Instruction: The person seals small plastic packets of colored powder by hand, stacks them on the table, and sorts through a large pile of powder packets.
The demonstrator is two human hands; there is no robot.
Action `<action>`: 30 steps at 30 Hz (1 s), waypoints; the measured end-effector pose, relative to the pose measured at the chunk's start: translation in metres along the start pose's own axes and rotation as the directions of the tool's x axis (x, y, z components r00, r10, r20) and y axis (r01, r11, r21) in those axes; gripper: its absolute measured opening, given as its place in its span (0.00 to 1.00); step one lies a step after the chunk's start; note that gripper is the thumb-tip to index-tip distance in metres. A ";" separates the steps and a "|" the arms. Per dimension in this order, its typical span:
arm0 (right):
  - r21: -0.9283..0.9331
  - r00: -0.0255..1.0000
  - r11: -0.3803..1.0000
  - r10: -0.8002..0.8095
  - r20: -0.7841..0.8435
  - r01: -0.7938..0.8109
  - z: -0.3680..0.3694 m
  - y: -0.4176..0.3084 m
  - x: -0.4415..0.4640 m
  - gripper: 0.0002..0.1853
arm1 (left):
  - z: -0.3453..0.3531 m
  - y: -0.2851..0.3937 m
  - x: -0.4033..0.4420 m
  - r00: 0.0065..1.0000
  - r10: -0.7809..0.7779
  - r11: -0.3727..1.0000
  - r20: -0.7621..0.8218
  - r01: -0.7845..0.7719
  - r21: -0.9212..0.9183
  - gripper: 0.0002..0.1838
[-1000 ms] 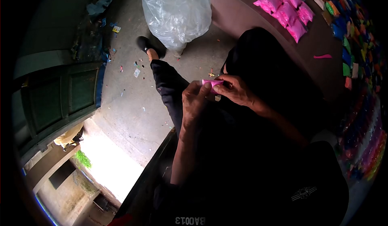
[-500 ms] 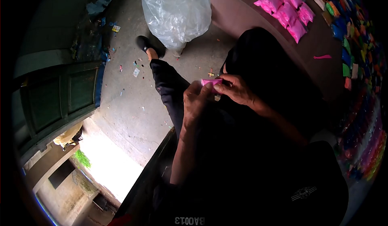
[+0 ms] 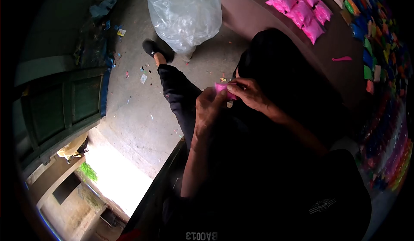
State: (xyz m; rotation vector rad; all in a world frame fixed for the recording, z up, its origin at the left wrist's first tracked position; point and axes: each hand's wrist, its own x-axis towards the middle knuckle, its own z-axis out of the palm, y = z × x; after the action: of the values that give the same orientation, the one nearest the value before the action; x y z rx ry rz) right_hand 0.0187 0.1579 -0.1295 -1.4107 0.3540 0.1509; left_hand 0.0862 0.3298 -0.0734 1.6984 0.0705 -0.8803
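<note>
A small pink packet (image 3: pixel 221 87) is held between both hands above my lap. My left hand (image 3: pixel 208 104) pinches its left side with thumb and fingers. My right hand (image 3: pixel 249 94) grips the right side, its thumb and fingertips pressed on the packet. Beyond the hands, a large translucent plastic bag (image 3: pixel 185 14) stands on the floor. Several plump pink bags (image 3: pixel 299 10) lie together on the brown surface at the upper right. A flat pink tool (image 3: pixel 342 58) rests on that surface, right of the bags.
Many small colourful packets (image 3: pixel 375 34) are piled along the right edge. Scraps of litter (image 3: pixel 143 78) dot the grey floor (image 3: pixel 129 94). A green wooden door (image 3: pixel 47 111) stands at the left, with bright daylight below it. My dark-clad legs are spread below the hands.
The view has shifted slightly, so the surroundings appear a little farther left. My right thumb and fingertips have moved slightly up and left on the pink packet. Both hands keep hold of it.
</note>
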 end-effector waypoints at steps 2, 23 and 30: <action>-0.070 1.000 0.998 -0.003 0.007 0.004 -0.001 0.001 0.001 0.11 | -0.002 -0.003 0.002 0.999 0.042 0.997 -0.022 -0.041 0.068 0.18; -0.032 0.994 0.994 -0.107 0.022 0.108 -0.002 -0.009 -0.013 0.16 | 0.013 0.021 -0.027 0.998 0.068 0.977 -0.017 -0.070 -0.204 0.17; 0.047 0.982 0.983 -0.176 -0.066 0.179 -0.005 -0.019 -0.026 0.13 | 0.026 0.039 -0.047 0.982 0.187 0.950 0.038 -0.171 -0.260 0.17</action>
State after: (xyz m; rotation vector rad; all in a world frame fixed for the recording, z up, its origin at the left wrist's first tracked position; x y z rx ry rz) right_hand -0.0008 0.1530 -0.1032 -1.3899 0.2790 -0.0479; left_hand 0.0578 0.3124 -0.0161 1.4111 -0.0122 -0.7525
